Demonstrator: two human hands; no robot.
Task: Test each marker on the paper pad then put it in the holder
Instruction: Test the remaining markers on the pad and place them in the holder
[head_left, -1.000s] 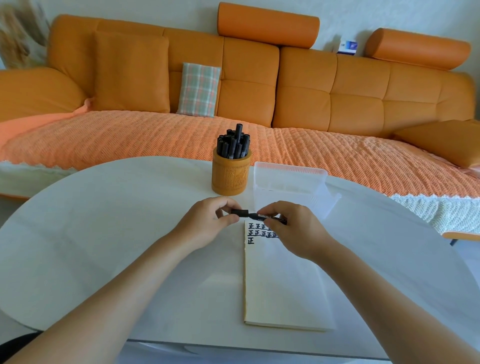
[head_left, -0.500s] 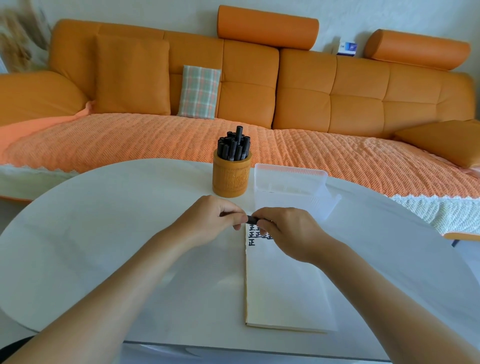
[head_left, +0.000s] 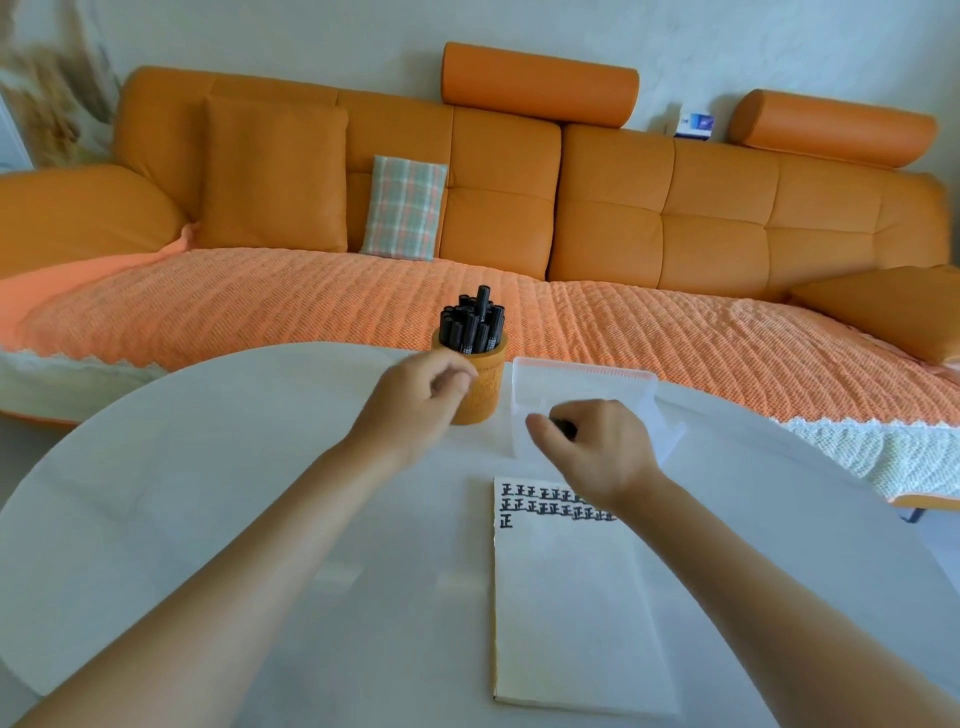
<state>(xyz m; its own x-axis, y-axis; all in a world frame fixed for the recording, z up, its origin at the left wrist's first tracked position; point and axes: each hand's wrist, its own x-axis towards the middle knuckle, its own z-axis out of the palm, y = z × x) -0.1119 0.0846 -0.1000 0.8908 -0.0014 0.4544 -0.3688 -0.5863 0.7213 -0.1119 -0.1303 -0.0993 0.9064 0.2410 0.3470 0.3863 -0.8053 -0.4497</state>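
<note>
the right grip (head_left: 592, 447) is clenched round a black marker (head_left: 563, 427), only its dark end showing between thumb and fingers, over the clear box (head_left: 587, 379), just beyond the paper pad (head_left: 571, 597). the left grip (head_left: 421, 400) is curled in front of the holder (head_left: 491, 389) on the bench (head_left: 208, 493); whether it grasps anything i cannot tell.

Woven holder (head_left: 480, 392), matt paper pad (head_left: 571, 613)
</note>
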